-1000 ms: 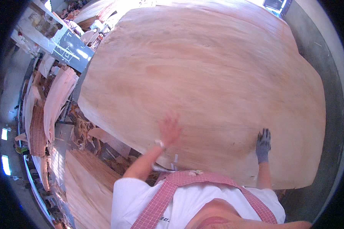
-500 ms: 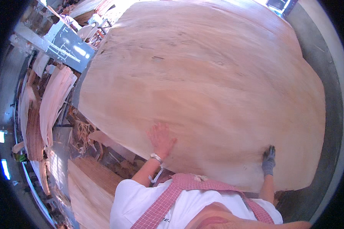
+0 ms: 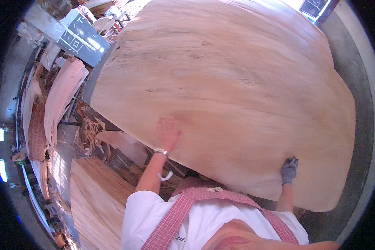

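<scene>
Since 0.5 s ago, the bare left hand [image 3: 168,132] has moved higher in the view, and the gloved right hand [image 3: 289,170] has shifted slightly left, its fingers looking more bent. Both hands are at 1 broad, pale wood sheet [image 3: 229,104], which lies in front of the person and fills the middle of the view. The left hand is palm-down near the sheet's near left edge, fingers slightly apart, gripping nothing. The right hand is over its near right part; I cannot tell whether its fingers pinch anything. A band [image 3: 161,152] circles the left wrist. The person wears a white shirt [image 3: 145,214] and a red checked apron [image 3: 171,221]. Left of the sheet are thin wood scraps [image 3: 91,132] and more wood sheets [image 3: 96,200].
</scene>
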`<action>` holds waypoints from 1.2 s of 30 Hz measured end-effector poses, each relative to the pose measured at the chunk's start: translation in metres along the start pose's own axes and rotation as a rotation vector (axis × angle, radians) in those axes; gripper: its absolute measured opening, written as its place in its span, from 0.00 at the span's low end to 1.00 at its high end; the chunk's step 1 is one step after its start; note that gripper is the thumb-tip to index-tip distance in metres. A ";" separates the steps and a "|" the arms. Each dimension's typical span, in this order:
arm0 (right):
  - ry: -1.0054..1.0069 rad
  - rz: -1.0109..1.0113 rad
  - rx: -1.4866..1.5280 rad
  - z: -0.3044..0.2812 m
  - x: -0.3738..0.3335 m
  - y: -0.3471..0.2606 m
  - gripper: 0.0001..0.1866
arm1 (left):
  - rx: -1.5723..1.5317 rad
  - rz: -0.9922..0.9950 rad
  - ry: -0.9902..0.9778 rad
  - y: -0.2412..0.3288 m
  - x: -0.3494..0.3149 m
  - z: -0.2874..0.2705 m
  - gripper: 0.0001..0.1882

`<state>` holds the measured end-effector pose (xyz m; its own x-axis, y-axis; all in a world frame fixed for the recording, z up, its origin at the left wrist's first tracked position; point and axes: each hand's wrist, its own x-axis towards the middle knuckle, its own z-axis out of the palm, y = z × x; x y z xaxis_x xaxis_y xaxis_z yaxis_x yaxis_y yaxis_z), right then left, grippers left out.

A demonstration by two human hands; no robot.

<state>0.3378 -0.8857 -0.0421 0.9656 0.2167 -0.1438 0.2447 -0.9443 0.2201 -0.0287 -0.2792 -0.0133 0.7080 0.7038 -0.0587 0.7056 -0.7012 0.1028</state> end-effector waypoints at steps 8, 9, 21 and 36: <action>0.041 0.030 0.139 0.003 -0.073 0.050 0.34 | -0.007 -0.115 -0.079 0.048 -0.063 -0.032 0.47; 0.032 0.043 0.109 0.010 -0.078 0.067 0.35 | -0.046 -0.089 -0.048 0.057 -0.074 -0.026 0.48; -0.013 0.007 0.164 -0.002 -0.093 0.063 0.31 | -0.121 -0.161 -0.017 0.066 -0.101 -0.047 0.44; 0.401 -1.310 0.525 -0.212 -0.187 -0.687 0.20 | -0.814 -0.092 0.267 -0.154 -0.112 -0.015 0.24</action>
<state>0.0080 -0.2251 0.0380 0.0640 0.9415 0.3309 0.9719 0.0164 -0.2348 -0.2167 -0.2485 -0.0073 0.5457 0.8289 0.1232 0.4454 -0.4114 0.7952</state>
